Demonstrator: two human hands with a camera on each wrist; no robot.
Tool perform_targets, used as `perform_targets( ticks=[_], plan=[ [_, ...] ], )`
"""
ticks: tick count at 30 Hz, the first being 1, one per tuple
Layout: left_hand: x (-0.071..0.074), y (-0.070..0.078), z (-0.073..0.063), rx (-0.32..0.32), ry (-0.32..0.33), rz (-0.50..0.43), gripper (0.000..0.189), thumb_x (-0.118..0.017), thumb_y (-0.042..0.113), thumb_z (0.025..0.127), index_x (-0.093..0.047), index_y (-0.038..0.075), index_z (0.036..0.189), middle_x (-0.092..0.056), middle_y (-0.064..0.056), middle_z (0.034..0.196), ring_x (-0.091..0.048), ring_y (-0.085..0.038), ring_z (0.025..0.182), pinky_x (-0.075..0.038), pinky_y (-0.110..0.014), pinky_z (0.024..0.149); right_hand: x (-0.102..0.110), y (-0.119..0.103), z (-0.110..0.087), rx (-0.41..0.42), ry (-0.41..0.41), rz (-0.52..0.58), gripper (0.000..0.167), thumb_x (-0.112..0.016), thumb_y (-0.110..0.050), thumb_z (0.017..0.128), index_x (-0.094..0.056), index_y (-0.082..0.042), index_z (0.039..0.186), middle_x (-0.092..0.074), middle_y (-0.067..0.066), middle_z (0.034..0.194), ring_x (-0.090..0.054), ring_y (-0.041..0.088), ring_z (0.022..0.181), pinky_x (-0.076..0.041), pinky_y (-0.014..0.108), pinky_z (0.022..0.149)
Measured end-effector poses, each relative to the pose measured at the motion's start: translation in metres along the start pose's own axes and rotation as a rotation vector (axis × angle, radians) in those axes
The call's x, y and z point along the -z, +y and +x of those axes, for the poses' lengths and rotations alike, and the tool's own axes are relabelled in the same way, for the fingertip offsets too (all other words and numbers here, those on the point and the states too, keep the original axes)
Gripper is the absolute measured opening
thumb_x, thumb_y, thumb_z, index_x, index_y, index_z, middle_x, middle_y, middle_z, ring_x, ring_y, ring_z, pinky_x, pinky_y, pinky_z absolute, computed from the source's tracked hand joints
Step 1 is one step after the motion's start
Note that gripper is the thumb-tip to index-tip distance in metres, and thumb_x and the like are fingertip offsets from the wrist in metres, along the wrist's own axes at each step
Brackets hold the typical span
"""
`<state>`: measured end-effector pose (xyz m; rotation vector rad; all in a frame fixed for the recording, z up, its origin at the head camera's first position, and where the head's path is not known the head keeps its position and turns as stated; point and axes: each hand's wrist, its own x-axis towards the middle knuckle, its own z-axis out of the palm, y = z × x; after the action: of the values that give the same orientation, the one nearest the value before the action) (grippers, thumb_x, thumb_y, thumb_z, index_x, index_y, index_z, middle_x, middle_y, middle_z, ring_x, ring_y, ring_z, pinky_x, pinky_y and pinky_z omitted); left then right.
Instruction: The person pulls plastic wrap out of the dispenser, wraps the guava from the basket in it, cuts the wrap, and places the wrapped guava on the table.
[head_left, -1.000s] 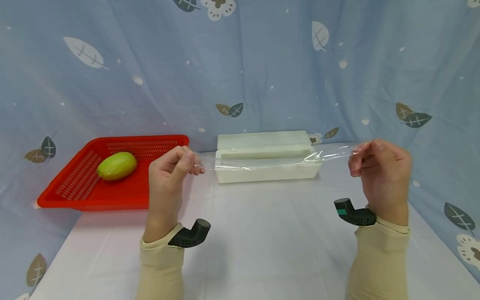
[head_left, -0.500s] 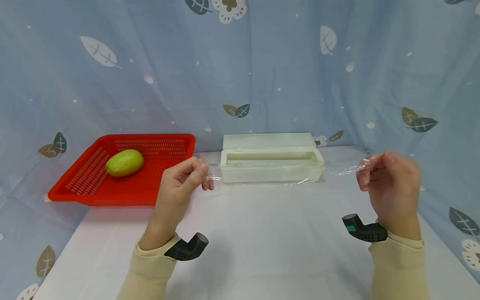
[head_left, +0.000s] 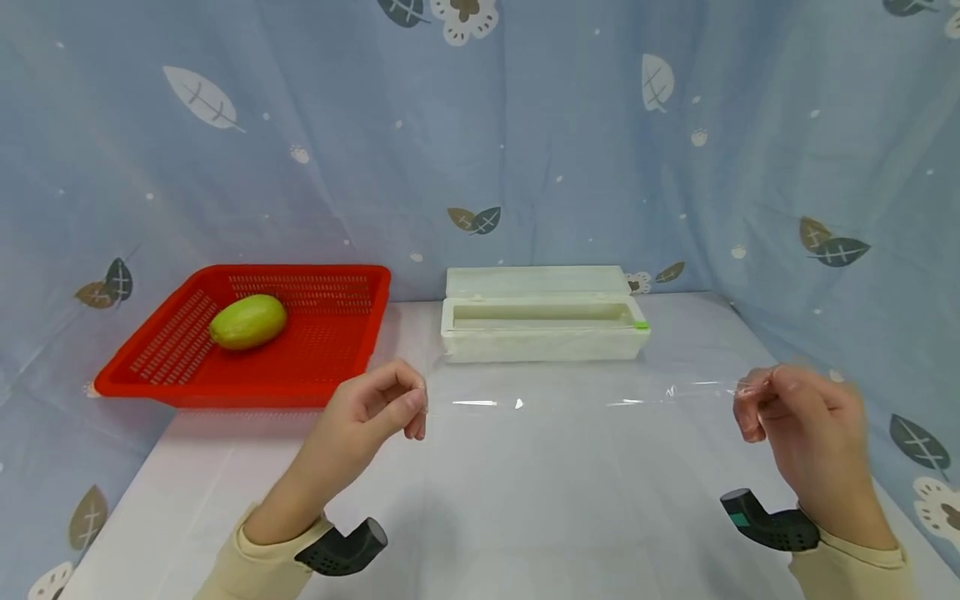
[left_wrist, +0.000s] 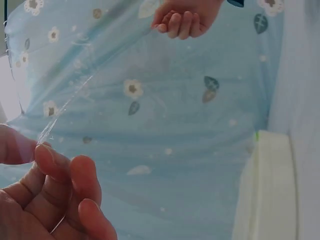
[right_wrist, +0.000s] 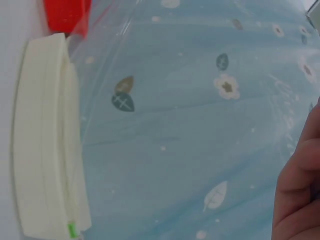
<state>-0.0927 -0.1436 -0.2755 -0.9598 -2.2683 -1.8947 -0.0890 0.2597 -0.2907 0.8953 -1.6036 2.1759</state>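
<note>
Clear cling film (head_left: 474, 403) stretches between my two hands above the white table, its near-transparent sheet showing mostly as bright glints. My left hand (head_left: 367, 421) pinches one end between thumb and index finger, the other fingers curled. At the opposite end my right hand (head_left: 810, 429) grips the film with fingers bent. The left wrist view shows the film (left_wrist: 65, 106) running as a tight line from one hand to the other. Behind it stands a white cling film dispenser box (head_left: 543, 343), lid raised, a small green piece on its right rim. No hand touches the box.
To the left stands a red plastic basket (head_left: 315, 385) holding a yellow-green oval fruit or melon (head_left: 249, 322). A blue patterned curtain (head_left: 570, 150) hangs behind and along both sides. White cloth (head_left: 525, 517) covers the table.
Both hands have come down and nearer, bringing the stretched film from in front of the box to over the table. The box's green piece now shows. Basket and fruit stay put.
</note>
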Motion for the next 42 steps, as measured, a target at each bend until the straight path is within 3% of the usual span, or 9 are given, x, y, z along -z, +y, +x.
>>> perform_targets(
  ticks=[6, 12, 18, 21, 28, 33, 38, 42],
  plan=[
    [-0.003, -0.011, -0.014, 0.078, -0.029, 0.162, 0.015, -0.051, 0.009, 0.090, -0.054, 0.018, 0.079, -0.054, 0.004, 0.066, -0.054, -0.014, 0.064, -0.044, -0.030, 0.064, 0.005, 0.004, -0.025, -0.064, -0.034, -0.050, 0.039, -0.016, 0.019, 0.088, -0.055, 0.017, 0.085, -0.054, 0.016, 0.071, -0.045, 0.022, 0.058, -0.031, 0.032, 0.044],
    [-0.013, -0.033, -0.031, 0.183, -0.059, 0.218, 0.018, -0.053, 0.012, 0.089, -0.056, 0.024, 0.076, -0.055, 0.008, 0.063, -0.055, -0.010, 0.064, -0.044, -0.028, 0.064, 0.013, 0.014, -0.050, -0.151, -0.123, -0.065, 0.042, -0.012, 0.023, 0.085, -0.053, 0.013, 0.088, -0.051, 0.014, 0.072, -0.045, 0.022, 0.058, -0.032, 0.034, 0.042],
    [-0.023, -0.050, -0.046, 0.232, -0.089, 0.273, 0.019, -0.056, 0.013, 0.088, -0.057, 0.026, 0.073, -0.054, 0.009, 0.059, -0.052, -0.008, 0.062, -0.042, -0.025, 0.058, 0.021, 0.025, -0.072, -0.224, -0.149, -0.071, 0.043, -0.011, 0.023, 0.086, -0.052, 0.010, 0.088, -0.050, 0.013, 0.070, -0.043, 0.022, 0.054, -0.032, 0.035, 0.041],
    [-0.027, -0.056, -0.051, 0.271, -0.106, 0.269, 0.019, -0.056, 0.014, 0.088, -0.057, 0.026, 0.073, -0.053, 0.009, 0.059, -0.052, -0.008, 0.062, -0.042, -0.024, 0.057, 0.022, 0.030, -0.082, -0.273, -0.151, -0.079, 0.043, -0.011, 0.020, 0.088, -0.052, 0.008, 0.087, -0.050, 0.013, 0.070, -0.043, 0.023, 0.054, -0.032, 0.036, 0.041],
    [-0.038, -0.071, -0.057, 0.393, -0.173, 0.179, 0.017, -0.056, 0.022, 0.088, -0.060, 0.024, 0.072, -0.060, 0.005, 0.068, -0.056, -0.010, 0.063, -0.044, -0.026, 0.060, 0.021, 0.037, -0.103, -0.415, -0.106, -0.220, 0.038, -0.019, 0.013, 0.093, -0.055, 0.000, 0.085, -0.050, 0.008, 0.068, -0.042, 0.024, 0.053, -0.036, 0.037, 0.042],
    [-0.042, -0.081, -0.066, 0.419, -0.206, 0.163, 0.020, -0.056, 0.029, 0.088, -0.060, 0.018, 0.071, -0.058, 0.004, 0.062, -0.054, -0.009, 0.062, -0.043, -0.024, 0.057, 0.023, 0.045, -0.114, -0.476, -0.101, -0.203, 0.034, -0.023, 0.010, 0.094, -0.054, 0.002, 0.083, -0.050, 0.010, 0.065, -0.041, 0.025, 0.053, -0.034, 0.038, 0.042],
    [-0.045, -0.092, -0.076, 0.393, -0.241, 0.165, 0.021, -0.055, 0.032, 0.088, -0.057, 0.021, 0.070, -0.053, 0.009, 0.057, -0.049, -0.004, 0.056, -0.039, -0.019, 0.052, 0.028, 0.049, -0.128, -0.669, -0.017, -0.276, 0.030, -0.031, -0.003, 0.097, -0.054, 0.002, 0.078, -0.051, 0.009, 0.062, -0.042, 0.025, 0.050, -0.036, 0.039, 0.043],
    [-0.049, -0.100, -0.083, 0.359, -0.289, 0.174, 0.020, -0.055, 0.028, 0.088, -0.057, 0.023, 0.069, -0.050, 0.013, 0.057, -0.046, 0.001, 0.054, -0.039, -0.017, 0.049, 0.035, 0.050, -0.137, -0.818, -0.014, -0.257, 0.033, -0.032, -0.011, 0.098, -0.053, 0.005, 0.078, -0.053, 0.009, 0.061, -0.044, 0.024, 0.050, -0.039, 0.039, 0.045]
  ],
)
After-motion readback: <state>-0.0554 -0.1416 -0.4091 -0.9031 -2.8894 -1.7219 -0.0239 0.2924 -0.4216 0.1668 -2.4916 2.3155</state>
